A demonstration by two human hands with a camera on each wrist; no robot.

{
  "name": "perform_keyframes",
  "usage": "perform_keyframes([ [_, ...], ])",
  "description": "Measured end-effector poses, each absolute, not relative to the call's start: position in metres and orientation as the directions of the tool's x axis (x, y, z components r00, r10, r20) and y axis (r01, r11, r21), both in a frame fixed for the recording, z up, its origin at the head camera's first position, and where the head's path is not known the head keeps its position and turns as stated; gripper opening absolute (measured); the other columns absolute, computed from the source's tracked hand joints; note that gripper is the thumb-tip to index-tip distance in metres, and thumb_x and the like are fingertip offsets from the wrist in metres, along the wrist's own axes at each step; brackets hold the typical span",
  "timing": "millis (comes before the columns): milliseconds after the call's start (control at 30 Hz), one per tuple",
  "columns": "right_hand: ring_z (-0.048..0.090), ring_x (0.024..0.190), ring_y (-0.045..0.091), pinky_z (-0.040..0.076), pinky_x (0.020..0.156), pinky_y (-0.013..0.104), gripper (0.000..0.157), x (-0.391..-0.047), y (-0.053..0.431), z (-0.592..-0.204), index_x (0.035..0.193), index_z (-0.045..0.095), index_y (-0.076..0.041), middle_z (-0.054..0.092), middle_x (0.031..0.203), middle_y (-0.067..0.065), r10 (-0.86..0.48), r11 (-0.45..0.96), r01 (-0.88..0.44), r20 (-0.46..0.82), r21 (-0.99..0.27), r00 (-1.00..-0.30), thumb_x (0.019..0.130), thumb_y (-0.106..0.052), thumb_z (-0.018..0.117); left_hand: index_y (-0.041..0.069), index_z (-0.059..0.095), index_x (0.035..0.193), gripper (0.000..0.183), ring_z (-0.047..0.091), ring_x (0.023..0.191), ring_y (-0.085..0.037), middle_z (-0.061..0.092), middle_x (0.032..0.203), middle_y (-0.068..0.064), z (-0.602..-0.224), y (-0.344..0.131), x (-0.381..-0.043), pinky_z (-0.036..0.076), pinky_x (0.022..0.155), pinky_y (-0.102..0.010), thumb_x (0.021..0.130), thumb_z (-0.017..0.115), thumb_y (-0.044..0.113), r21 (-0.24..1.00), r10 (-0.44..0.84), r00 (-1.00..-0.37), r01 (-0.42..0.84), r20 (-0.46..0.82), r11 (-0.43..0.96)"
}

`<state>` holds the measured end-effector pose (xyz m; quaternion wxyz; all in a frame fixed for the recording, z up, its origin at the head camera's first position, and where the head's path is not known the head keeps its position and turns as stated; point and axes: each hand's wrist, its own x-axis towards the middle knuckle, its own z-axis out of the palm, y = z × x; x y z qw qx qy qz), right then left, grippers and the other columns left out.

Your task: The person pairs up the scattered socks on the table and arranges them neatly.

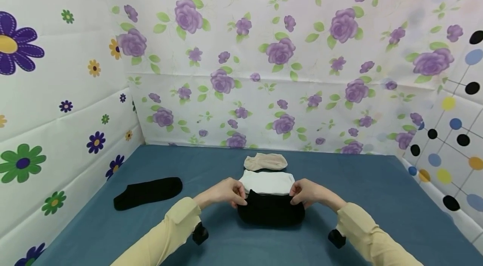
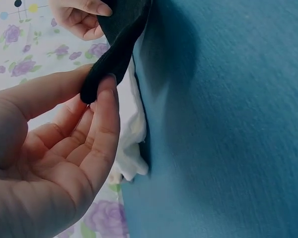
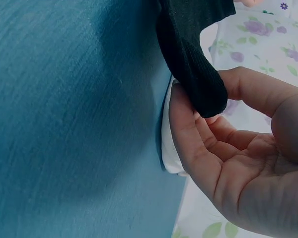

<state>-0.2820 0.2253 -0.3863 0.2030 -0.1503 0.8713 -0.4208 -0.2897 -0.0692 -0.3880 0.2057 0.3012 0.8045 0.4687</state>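
A black sock [image 1: 271, 210] hangs between both hands, just above the blue tabletop. The left hand [image 1: 226, 192] pinches one end of it between thumb and fingers; in the left wrist view that end of the black sock [image 2: 114, 57] looks folded over. At the opposite end, the right hand [image 1: 311, 192] pinches the sock in the same way, and the right wrist view shows the rounded tip of the black sock [image 3: 201, 74] between thumb and fingers. Right behind it lies a white sock [image 1: 267, 182], its near edge hidden.
Another black sock [image 1: 149, 192] lies flat on the left of the blue table [image 1: 211, 165]. Behind the white sock is a beige sock [image 1: 266, 161], with something dark at its near edge. Patterned cloth walls [image 1: 245, 90] enclose the back and both sides.
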Motion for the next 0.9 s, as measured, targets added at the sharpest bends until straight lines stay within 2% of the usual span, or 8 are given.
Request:
perform_keyframes([
  [300,0.052,0.060,0.015,0.049,0.054,0.035,0.013,-0.282,0.221,-0.392,0.084,0.056,0.004,0.053,0.071,0.006,-0.447,0.599,-0.105,-0.223,-0.794,-0.867,0.076,0.001,0.065,-0.005,0.060,0.077,0.009,0.059,0.058,-0.028,0.060,0.066,-0.013,-0.394,-0.074,-0.288,0.050,0.059,-0.041,0.078,0.068,0.000,0.879,0.685,-0.727,0.290,-0.055,0.379],
  [533,0.053,0.058,0.015,0.049,0.053,0.035,0.013,-0.281,0.220,-0.394,0.084,0.056,0.004,0.054,0.071,0.005,-0.433,0.615,-0.100,-0.229,-0.782,-0.871,0.075,0.002,0.065,-0.006,0.060,0.078,0.010,0.060,0.062,-0.036,0.060,0.068,-0.017,-0.396,-0.071,-0.288,0.050,0.058,-0.041,0.078,0.068,-0.001,0.883,0.689,-0.721,0.277,-0.069,0.378],
  [733,0.051,0.055,0.015,0.049,0.053,0.036,0.011,-0.281,0.222,-0.397,0.084,0.056,0.004,0.054,0.071,0.006,-0.445,0.620,-0.114,-0.228,-0.776,-0.866,0.077,0.002,0.065,-0.005,0.060,0.077,0.009,0.061,0.059,-0.029,0.061,0.067,-0.015,-0.401,-0.072,-0.289,0.051,0.056,-0.038,0.077,0.068,-0.003,0.876,0.667,-0.740,0.262,-0.088,0.406],
  [900,0.050,0.053,0.015,0.049,0.052,0.035,0.012,-0.281,0.221,-0.399,0.084,0.057,0.004,0.054,0.071,0.006,-0.424,0.638,-0.101,-0.239,-0.763,-0.874,0.076,0.002,0.066,-0.005,0.060,0.077,0.009,0.061,0.059,-0.030,0.061,0.067,-0.015,-0.404,-0.073,-0.290,0.051,0.055,-0.037,0.076,0.068,-0.004,0.875,0.662,-0.744,0.256,-0.094,0.412],
])
